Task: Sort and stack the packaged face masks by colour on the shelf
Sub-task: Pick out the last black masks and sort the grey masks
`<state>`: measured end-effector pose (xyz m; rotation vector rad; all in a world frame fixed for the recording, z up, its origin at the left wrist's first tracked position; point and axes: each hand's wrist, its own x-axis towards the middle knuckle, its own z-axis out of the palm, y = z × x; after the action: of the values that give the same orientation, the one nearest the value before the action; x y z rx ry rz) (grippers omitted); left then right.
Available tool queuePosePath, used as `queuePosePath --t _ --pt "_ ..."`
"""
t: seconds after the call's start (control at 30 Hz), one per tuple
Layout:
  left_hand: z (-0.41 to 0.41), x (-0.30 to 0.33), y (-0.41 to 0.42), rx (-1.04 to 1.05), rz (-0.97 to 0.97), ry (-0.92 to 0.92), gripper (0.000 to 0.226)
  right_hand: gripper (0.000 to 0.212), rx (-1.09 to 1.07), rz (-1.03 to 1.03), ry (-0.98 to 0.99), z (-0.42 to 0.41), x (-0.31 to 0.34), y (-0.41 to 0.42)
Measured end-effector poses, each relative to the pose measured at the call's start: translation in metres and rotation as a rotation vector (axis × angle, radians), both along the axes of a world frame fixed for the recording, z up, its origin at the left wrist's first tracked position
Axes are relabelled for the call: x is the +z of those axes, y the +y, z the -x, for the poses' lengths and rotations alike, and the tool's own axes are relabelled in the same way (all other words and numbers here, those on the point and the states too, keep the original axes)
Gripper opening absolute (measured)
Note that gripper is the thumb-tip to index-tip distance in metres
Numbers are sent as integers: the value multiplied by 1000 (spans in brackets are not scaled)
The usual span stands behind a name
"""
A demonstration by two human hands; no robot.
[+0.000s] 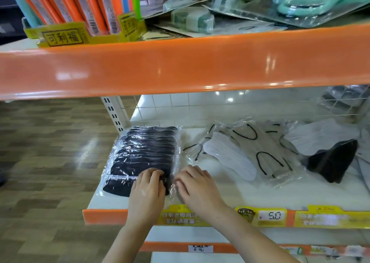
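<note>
1. Left hand [149, 186] lies on the near end of the black mask stack [142, 158]. Fingers curled, tips pressing the top pack down, prob. so the slippery plastic can't slide.
2. Right hand [197, 184] sits just beside the stack's right edge, fingers bent and close together, touching the clear wrap there. Looks like it's nudging that edge straight. Can't tell if it pinches the wrap.
3. The black stack is at the left end of the shelf [250, 194], packs lying one over the next in a neat row. That's the black pile, mostly done I think.
4. To the right, well apart: white masks [230, 156] and another white one [320, 136], a loose black mask [334, 160], all mixed up & not sorted yet.
5. Next job, I guess: bring the loose black one over to the pile.
6. A price tag [272, 215] is stuck on the shelf's front edge.
</note>
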<state>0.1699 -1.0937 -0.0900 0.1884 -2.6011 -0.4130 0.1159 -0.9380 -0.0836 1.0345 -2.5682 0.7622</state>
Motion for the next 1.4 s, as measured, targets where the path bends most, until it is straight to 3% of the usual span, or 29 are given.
queuePosePath --t 0.17,0.47,0.83,1.0,1.13,1.27,1.4 --pt "23 4 49 -64 11 12 31 23 -139 21 90 16 2 44" --pt "55 13 147 -117 67 -39 32 25 -310 50 68 37 -5 149" --pt "79 5 261 -274 62 -136 29 21 -500 -58 110 48 -6 267" --pt "83 6 303 -345 62 -99 29 24 -502 -20 97 52 -8 308" --pt "86 5 331 -362 58 -68 26 10 -498 -29 117 58 -8 339" --pt "93 4 358 -369 56 -79 31 38 -467 -72 89 66 -7 366" --pt "101 6 379 -355 48 -120 22 50 -451 -116 68 75 -12 378"
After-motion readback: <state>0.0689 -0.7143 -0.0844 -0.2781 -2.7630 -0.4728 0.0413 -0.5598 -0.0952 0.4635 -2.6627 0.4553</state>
